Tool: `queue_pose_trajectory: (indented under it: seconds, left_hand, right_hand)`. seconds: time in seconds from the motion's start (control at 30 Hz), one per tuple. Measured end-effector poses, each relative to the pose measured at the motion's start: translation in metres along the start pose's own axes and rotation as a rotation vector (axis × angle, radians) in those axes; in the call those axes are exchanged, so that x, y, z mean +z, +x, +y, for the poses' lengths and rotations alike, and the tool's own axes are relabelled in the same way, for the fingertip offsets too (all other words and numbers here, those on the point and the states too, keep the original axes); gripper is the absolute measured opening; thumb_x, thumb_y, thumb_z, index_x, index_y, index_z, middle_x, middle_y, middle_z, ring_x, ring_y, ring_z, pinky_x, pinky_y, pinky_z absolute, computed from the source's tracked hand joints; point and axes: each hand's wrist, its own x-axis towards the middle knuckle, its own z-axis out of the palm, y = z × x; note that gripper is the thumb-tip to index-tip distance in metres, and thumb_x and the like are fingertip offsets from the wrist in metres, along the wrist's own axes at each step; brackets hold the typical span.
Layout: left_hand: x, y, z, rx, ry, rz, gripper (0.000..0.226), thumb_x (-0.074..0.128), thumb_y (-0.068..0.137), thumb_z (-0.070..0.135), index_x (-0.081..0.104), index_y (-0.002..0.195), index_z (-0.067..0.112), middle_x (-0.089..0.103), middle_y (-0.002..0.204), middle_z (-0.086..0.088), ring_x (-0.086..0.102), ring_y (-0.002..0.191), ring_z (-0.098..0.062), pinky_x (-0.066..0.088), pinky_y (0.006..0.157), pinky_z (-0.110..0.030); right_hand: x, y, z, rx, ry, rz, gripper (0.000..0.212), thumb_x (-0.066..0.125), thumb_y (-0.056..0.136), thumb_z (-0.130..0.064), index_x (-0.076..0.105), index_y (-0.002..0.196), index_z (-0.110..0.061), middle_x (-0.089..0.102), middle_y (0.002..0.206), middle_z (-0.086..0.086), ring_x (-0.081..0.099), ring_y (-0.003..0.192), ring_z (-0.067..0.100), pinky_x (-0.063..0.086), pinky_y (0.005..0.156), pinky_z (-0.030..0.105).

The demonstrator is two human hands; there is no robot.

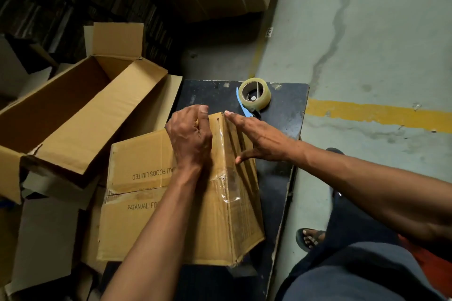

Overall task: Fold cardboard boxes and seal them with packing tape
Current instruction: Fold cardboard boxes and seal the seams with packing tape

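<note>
The closed box (171, 203) on the dark table (288, 115) already carries tape, which the left hand (189, 139), fingers curled, and right hand (259, 139), fingers straight, press down; another box (73, 110) beside it sits open.

Closed brown corrugated cardboard box (156, 212) lies on the dark blue-black table (288, 105), near edge overhanging toward the viewer. Top face printed "PATANJALI FOODS LIMITED", one line upside down. Clear glossy packing tape strip (223, 154) runs along the right top edge and folds onto the side face; wrinkled midway. Roll of clear packing tape on a blue dispenser (254, 94) stands on the table beyond the box's far corner, apart from it, core facing the viewer.
</note>
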Motion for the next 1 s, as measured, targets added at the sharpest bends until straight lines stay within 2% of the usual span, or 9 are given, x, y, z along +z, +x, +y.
queue_pose_trajectory:
  seconds: [0.07, 0.13, 0.27, 0.33, 0.43, 0.53, 0.6, 0.83, 1.0]
  left_hand:
    - [-0.016, -0.024, 0.004, 0.053, -0.042, -0.022, 0.027, 0.049, 0.106, 0.031, 0.071, 0.109, 0.016, 0.071, 0.106, 0.000, 0.060, 0.100, -0.014, 0.051, 0.087, -0.050]
    - [-0.034, -0.054, 0.005, 0.100, -0.068, -0.067, 0.020, 0.060, 0.101, 0.024, 0.072, 0.114, 0.014, 0.072, 0.111, 0.000, 0.059, 0.104, -0.010, 0.052, 0.089, -0.044]
    - [-0.071, -0.123, -0.001, 0.206, -0.112, -0.160, 0.028, 0.070, 0.096, 0.018, 0.073, 0.122, 0.007, 0.070, 0.128, -0.004, 0.063, 0.121, -0.014, 0.053, 0.101, -0.037]
    - [-0.081, -0.152, -0.006, 0.273, -0.121, -0.222, 0.037, 0.069, 0.098, 0.024, 0.069, 0.128, 0.003, 0.065, 0.138, -0.008, 0.060, 0.130, -0.019, 0.052, 0.105, -0.043]
    - [-0.091, -0.182, -0.020, 0.380, -0.092, -0.360, 0.060, 0.067, 0.099, 0.045, 0.060, 0.139, 0.001, 0.054, 0.152, -0.012, 0.050, 0.142, -0.027, 0.049, 0.110, -0.051]
    - [-0.101, -0.196, -0.036, 0.466, -0.050, -0.469, 0.088, 0.078, 0.082, 0.061, 0.057, 0.142, -0.001, 0.047, 0.156, -0.018, 0.044, 0.147, -0.033, 0.042, 0.115, -0.057]
    - [-0.103, -0.199, -0.042, 0.528, -0.012, -0.495, 0.094, 0.081, 0.077, 0.063, 0.057, 0.143, 0.001, 0.044, 0.158, -0.020, 0.041, 0.148, -0.035, 0.041, 0.114, -0.060]
    - [-0.093, -0.207, -0.042, 0.637, 0.167, -0.328, 0.079, 0.080, 0.080, 0.064, 0.065, 0.137, 0.011, 0.052, 0.150, -0.021, 0.049, 0.142, -0.033, 0.051, 0.106, -0.057]
    - [-0.086, -0.214, -0.038, 0.690, 0.237, -0.254, 0.077, 0.081, 0.083, 0.060, 0.065, 0.134, 0.005, 0.054, 0.147, -0.024, 0.052, 0.139, -0.038, 0.051, 0.103, -0.060]
  right_hand:
    - [-0.005, -0.009, 0.000, 0.018, -0.029, 0.013, 0.123, 0.071, 0.080, -0.073, -0.007, 0.165, -0.029, 0.004, 0.173, 0.003, 0.016, 0.158, 0.025, 0.033, 0.119, 0.059]
    - [-0.009, -0.017, -0.016, -0.049, -0.033, 0.075, 0.122, 0.067, 0.081, -0.076, -0.002, 0.165, -0.024, -0.002, 0.173, 0.004, 0.010, 0.159, 0.025, 0.029, 0.121, 0.059]
    - [0.000, -0.025, -0.059, -0.247, -0.107, 0.124, 0.110, 0.057, 0.083, -0.080, 0.013, 0.164, -0.021, -0.001, 0.173, 0.013, 0.005, 0.159, 0.029, 0.022, 0.123, 0.058]
    - [0.014, -0.032, -0.064, -0.297, -0.210, 0.093, 0.106, 0.052, 0.083, -0.082, 0.017, 0.164, -0.023, 0.003, 0.172, 0.015, 0.004, 0.159, 0.030, 0.020, 0.123, 0.060]
    - [0.025, -0.037, -0.058, -0.332, -0.291, 0.066, 0.102, 0.051, 0.084, -0.080, 0.025, 0.163, -0.022, 0.009, 0.171, 0.016, 0.005, 0.159, 0.032, 0.019, 0.122, 0.062]
    - [0.017, -0.035, -0.052, -0.364, -0.318, 0.022, 0.101, 0.057, 0.084, -0.077, 0.026, 0.163, -0.023, 0.010, 0.172, 0.014, 0.004, 0.159, 0.031, 0.017, 0.124, 0.060]
    - [0.007, -0.036, -0.048, -0.385, -0.389, -0.022, 0.104, 0.058, 0.083, -0.080, 0.023, 0.164, -0.025, 0.006, 0.172, 0.012, 0.001, 0.159, 0.030, 0.013, 0.124, 0.061]
    - [0.006, -0.054, -0.087, -0.387, -0.286, -0.035, 0.101, 0.050, 0.087, -0.080, 0.019, 0.165, -0.022, -0.001, 0.172, 0.013, -0.004, 0.159, 0.029, 0.004, 0.125, 0.064]
    - [0.035, -0.067, -0.078, -0.410, -0.421, -0.037, 0.103, 0.050, 0.087, -0.081, 0.019, 0.165, -0.021, 0.002, 0.172, 0.015, -0.001, 0.159, 0.031, 0.012, 0.122, 0.066]
